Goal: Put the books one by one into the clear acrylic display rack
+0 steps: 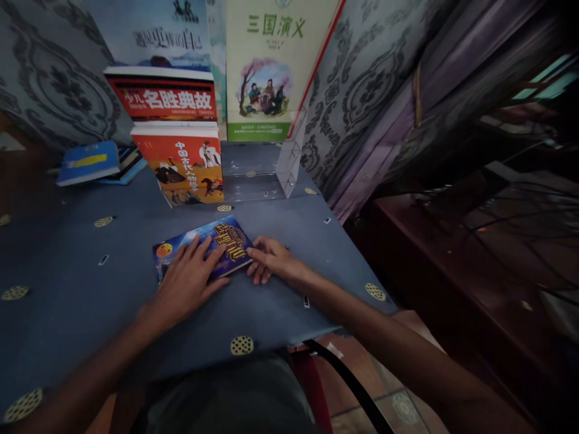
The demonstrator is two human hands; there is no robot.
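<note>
A blue book [234, 244] with gold lettering lies flat on the table in the head view, turned at an angle to me. My left hand [189, 278] rests on its cover, fingers stretched and spread, covering the lower left part. At the book's right edge, my right hand [270, 258] has its thumb and fingers closed on the corner. Just beyond stands an orange book [187, 169] with drawn figures, and behind that a red book [169, 99]. Both stand in a clear plastic rack [289, 172].
A tall green-and-cream book [266, 66] and a pale blue book [154, 27] stand at the back against patterned wallpaper. Several books, a blue one [89, 163] on top, lie at the left. The tablecloth [289, 319] ends near my lap; dark red furniture [434, 271] stands at right.
</note>
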